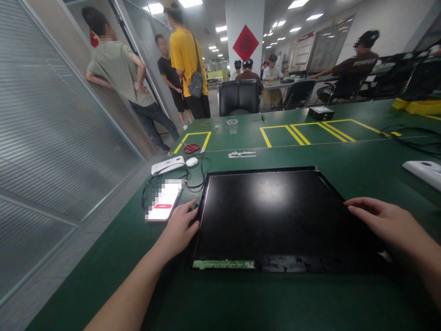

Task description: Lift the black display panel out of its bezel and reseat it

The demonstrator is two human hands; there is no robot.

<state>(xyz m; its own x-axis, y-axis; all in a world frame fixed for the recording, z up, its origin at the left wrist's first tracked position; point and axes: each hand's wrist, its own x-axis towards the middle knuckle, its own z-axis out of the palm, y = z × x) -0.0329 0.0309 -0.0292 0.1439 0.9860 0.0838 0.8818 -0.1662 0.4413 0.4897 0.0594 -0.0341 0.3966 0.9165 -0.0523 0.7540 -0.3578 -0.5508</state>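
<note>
A black LCD screen panel (275,216) lies flat on the green table, a bright reflection on its upper half. A narrow green circuit board (223,264) runs along the left part of its near edge. My left hand (181,225) holds the panel's left edge, thumb and fingers against the side. At the right edge, my right hand (379,216) has its thumb and fingertips closed together on the frame. The undersides of the panel and some fingertips are hidden. Just left of my left hand lies a lit phone (164,202).
Past the phone are a white device (168,165) with a black cable, a white mouse (192,162) and red-handled scissors (191,148). A clear plastic cup (232,126) and white scraps (242,154) stand farther back. Another white device (425,172) is at right. Several people are beyond the table.
</note>
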